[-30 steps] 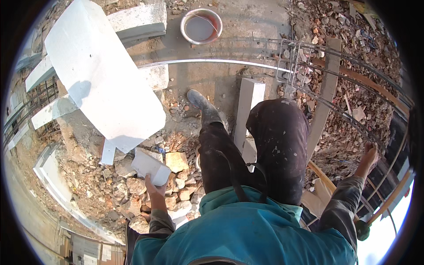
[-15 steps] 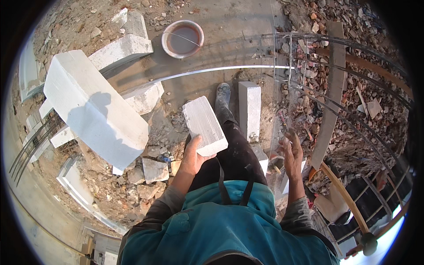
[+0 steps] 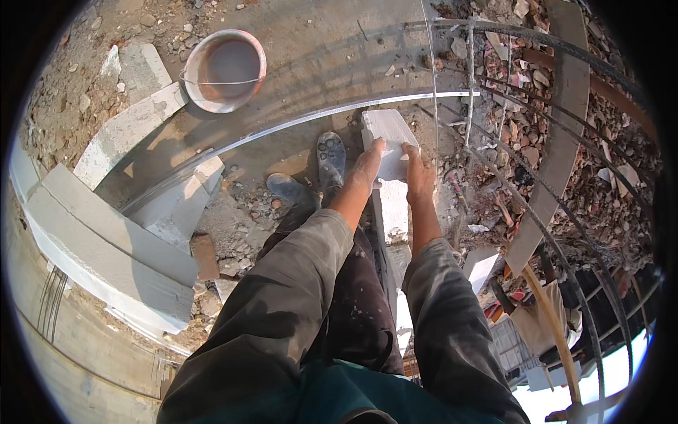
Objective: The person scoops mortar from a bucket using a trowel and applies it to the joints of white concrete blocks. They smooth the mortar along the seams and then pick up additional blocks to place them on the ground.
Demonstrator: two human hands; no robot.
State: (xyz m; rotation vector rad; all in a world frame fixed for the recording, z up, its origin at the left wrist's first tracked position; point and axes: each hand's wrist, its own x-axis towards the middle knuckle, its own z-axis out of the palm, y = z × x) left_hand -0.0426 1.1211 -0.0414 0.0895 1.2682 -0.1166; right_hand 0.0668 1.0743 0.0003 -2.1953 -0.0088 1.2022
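Note:
Both my arms reach forward to a pale white-grey building block (image 3: 390,128). My left hand (image 3: 366,168) grips its near left edge and my right hand (image 3: 421,171) its near right edge, thumbs on the top face. The block sits at or just above the far end of a narrow row of white blocks (image 3: 393,212); whether it fully rests there I cannot tell. A thin taut string (image 3: 433,85) runs just right of the block. My boots (image 3: 330,159) stand left of the row.
A long metal straightedge (image 3: 318,113) lies beyond the block. At far left stands a bucket (image 3: 262,60) of greyish liquid. Large white blocks (image 3: 120,226) are stacked at left. Steel bars (image 3: 522,169), a plank (image 3: 558,113) and rubble (image 3: 508,134) are at right.
The block, earlier in my left hand over my leg, has moved forward and right to the row. My right hand has joined in gripping it. The view has shifted as I lean forward.

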